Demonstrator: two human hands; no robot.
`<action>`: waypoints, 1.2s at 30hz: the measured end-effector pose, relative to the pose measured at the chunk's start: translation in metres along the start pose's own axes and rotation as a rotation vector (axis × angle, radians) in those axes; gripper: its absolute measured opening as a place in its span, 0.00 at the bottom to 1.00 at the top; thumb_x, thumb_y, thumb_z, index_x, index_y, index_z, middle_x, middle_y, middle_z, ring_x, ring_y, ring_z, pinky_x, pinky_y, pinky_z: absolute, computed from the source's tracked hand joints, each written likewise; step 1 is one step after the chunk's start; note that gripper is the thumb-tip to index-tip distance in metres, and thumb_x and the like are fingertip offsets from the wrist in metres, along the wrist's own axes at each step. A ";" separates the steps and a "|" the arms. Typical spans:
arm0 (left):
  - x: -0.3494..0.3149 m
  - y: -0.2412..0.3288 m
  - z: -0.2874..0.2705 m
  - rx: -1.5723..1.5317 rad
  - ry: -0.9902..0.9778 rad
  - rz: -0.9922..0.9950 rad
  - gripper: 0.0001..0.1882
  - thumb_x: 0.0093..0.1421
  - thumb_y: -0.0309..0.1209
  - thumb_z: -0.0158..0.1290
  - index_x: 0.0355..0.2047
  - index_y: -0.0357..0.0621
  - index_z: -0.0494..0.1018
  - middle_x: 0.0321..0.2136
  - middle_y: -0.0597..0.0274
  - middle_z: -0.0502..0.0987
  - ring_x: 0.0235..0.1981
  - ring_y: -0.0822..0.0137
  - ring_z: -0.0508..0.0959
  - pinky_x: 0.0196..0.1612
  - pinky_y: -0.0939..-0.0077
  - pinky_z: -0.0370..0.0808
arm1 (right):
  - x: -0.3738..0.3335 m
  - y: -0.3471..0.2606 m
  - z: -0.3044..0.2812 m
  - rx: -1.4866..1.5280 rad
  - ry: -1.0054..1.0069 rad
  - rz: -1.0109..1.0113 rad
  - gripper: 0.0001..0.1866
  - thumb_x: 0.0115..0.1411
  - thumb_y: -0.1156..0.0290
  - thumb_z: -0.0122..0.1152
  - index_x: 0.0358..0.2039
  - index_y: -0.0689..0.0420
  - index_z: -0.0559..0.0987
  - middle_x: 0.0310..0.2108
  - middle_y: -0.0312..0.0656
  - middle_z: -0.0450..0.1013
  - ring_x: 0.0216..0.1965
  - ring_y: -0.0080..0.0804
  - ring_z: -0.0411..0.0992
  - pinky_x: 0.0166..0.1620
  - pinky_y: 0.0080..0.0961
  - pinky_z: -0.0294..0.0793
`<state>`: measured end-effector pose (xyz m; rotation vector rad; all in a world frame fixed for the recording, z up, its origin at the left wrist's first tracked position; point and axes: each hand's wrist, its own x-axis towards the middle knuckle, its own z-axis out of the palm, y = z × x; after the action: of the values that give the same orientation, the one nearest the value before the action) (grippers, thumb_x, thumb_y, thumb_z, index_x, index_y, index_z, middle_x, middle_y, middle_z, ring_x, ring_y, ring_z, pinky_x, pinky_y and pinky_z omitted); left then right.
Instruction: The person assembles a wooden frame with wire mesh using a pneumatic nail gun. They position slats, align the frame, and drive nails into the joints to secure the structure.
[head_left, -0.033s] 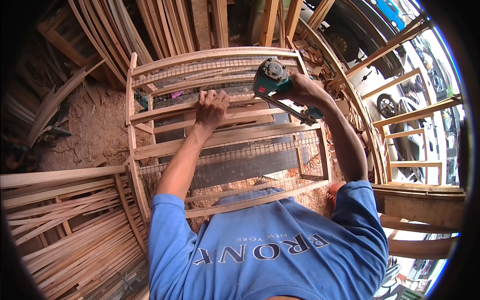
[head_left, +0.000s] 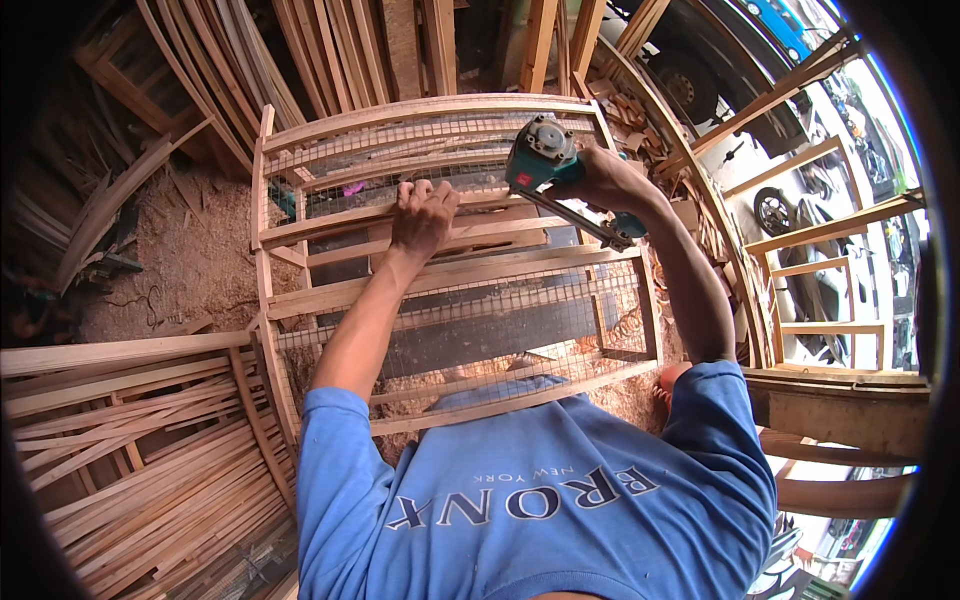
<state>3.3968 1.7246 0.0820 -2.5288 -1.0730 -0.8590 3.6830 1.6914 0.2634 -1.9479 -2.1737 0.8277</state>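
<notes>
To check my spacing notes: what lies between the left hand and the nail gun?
In the head view, a stretch of wooden slat and some wire mesh show between the left hand and the nail gun.

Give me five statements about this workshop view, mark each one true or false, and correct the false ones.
1. The right hand holds a teal and black power tool. True.
2. The left hand holds a second power tool. False: it is curled over a wooden rail.
3. Wire mesh covers parts of the wooden frame. True.
4. The person's shirt is red. False: it is blue.
5. A pile of thin wooden strips lies at the lower right of the picture. False: the pile is at the lower left.
</notes>
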 end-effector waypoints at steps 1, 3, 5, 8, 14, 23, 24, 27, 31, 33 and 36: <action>0.000 0.000 0.000 0.000 0.004 -0.001 0.05 0.55 0.28 0.60 0.32 0.49 0.77 0.31 0.68 0.74 0.36 0.63 0.72 0.45 0.61 0.66 | 0.000 -0.001 -0.001 0.007 -0.015 0.017 0.24 0.53 0.52 0.75 0.37 0.63 0.86 0.21 0.45 0.79 0.20 0.34 0.77 0.29 0.35 0.77; 0.002 -0.001 0.001 -0.005 0.002 -0.005 0.04 0.55 0.27 0.60 0.31 0.49 0.77 0.31 0.68 0.73 0.36 0.63 0.73 0.45 0.61 0.66 | 0.001 -0.002 -0.003 0.013 -0.028 0.023 0.24 0.53 0.52 0.75 0.37 0.63 0.86 0.20 0.42 0.78 0.19 0.30 0.77 0.27 0.32 0.76; 0.005 -0.004 0.003 -0.011 0.003 -0.009 0.03 0.55 0.27 0.59 0.31 0.49 0.77 0.31 0.68 0.74 0.36 0.63 0.73 0.45 0.61 0.66 | 0.005 -0.004 -0.005 0.004 -0.012 -0.004 0.25 0.53 0.50 0.76 0.37 0.61 0.85 0.18 0.37 0.77 0.18 0.24 0.75 0.25 0.27 0.74; 0.006 -0.005 0.005 -0.013 0.029 0.014 0.03 0.54 0.27 0.59 0.30 0.49 0.78 0.32 0.67 0.74 0.36 0.63 0.73 0.45 0.61 0.66 | 0.005 -0.003 -0.007 0.008 -0.009 -0.013 0.25 0.53 0.50 0.76 0.36 0.61 0.86 0.19 0.37 0.78 0.18 0.24 0.76 0.25 0.27 0.74; 0.007 -0.004 0.006 -0.009 0.029 0.005 0.06 0.52 0.25 0.60 0.31 0.49 0.78 0.32 0.67 0.75 0.36 0.62 0.73 0.45 0.61 0.66 | 0.006 -0.004 -0.008 -0.016 -0.048 0.076 0.24 0.53 0.52 0.74 0.39 0.62 0.86 0.21 0.44 0.79 0.20 0.31 0.77 0.28 0.32 0.77; 0.007 -0.003 0.004 -0.022 0.017 -0.012 0.06 0.51 0.25 0.60 0.31 0.49 0.77 0.31 0.66 0.74 0.36 0.62 0.73 0.44 0.61 0.67 | 0.006 -0.002 -0.012 0.008 -0.068 0.059 0.22 0.54 0.55 0.73 0.39 0.63 0.85 0.23 0.45 0.78 0.25 0.32 0.78 0.33 0.36 0.76; 0.007 -0.003 0.004 -0.009 0.019 -0.011 0.06 0.51 0.25 0.60 0.30 0.49 0.77 0.31 0.66 0.74 0.35 0.62 0.73 0.44 0.61 0.67 | 0.007 -0.001 -0.011 0.010 -0.053 0.040 0.22 0.54 0.55 0.73 0.38 0.63 0.85 0.22 0.44 0.78 0.24 0.31 0.78 0.32 0.35 0.76; 0.006 -0.003 0.004 0.002 0.007 -0.012 0.07 0.51 0.26 0.62 0.31 0.48 0.76 0.32 0.66 0.74 0.37 0.61 0.73 0.44 0.61 0.67 | 0.007 0.003 -0.009 0.027 -0.022 0.031 0.22 0.54 0.55 0.73 0.37 0.63 0.85 0.20 0.42 0.77 0.21 0.29 0.76 0.28 0.33 0.74; 0.007 -0.002 0.003 -0.019 0.014 -0.027 0.10 0.51 0.28 0.66 0.32 0.47 0.76 0.33 0.65 0.74 0.40 0.61 0.74 0.47 0.60 0.68 | -0.004 0.006 -0.014 0.065 0.012 0.049 0.22 0.57 0.52 0.74 0.37 0.61 0.85 0.20 0.38 0.77 0.19 0.24 0.75 0.26 0.28 0.74; 0.007 -0.002 0.001 -0.041 0.009 -0.046 0.11 0.52 0.30 0.67 0.33 0.48 0.77 0.34 0.65 0.74 0.41 0.61 0.75 0.48 0.60 0.68 | -0.015 0.004 -0.017 0.035 0.029 0.041 0.20 0.58 0.51 0.73 0.42 0.53 0.88 0.18 0.39 0.76 0.18 0.24 0.72 0.25 0.29 0.72; -0.001 -0.010 -0.007 -0.104 -0.032 -0.083 0.13 0.53 0.33 0.69 0.38 0.50 0.80 0.37 0.65 0.76 0.44 0.62 0.77 0.52 0.59 0.68 | -0.032 0.000 -0.013 -0.003 0.124 -0.060 0.22 0.56 0.52 0.74 0.44 0.55 0.87 0.28 0.46 0.82 0.27 0.35 0.80 0.36 0.38 0.79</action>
<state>3.3861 1.7278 0.0870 -2.6074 -1.1798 -0.9215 3.6941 1.6648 0.2830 -1.8717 -2.1520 0.6755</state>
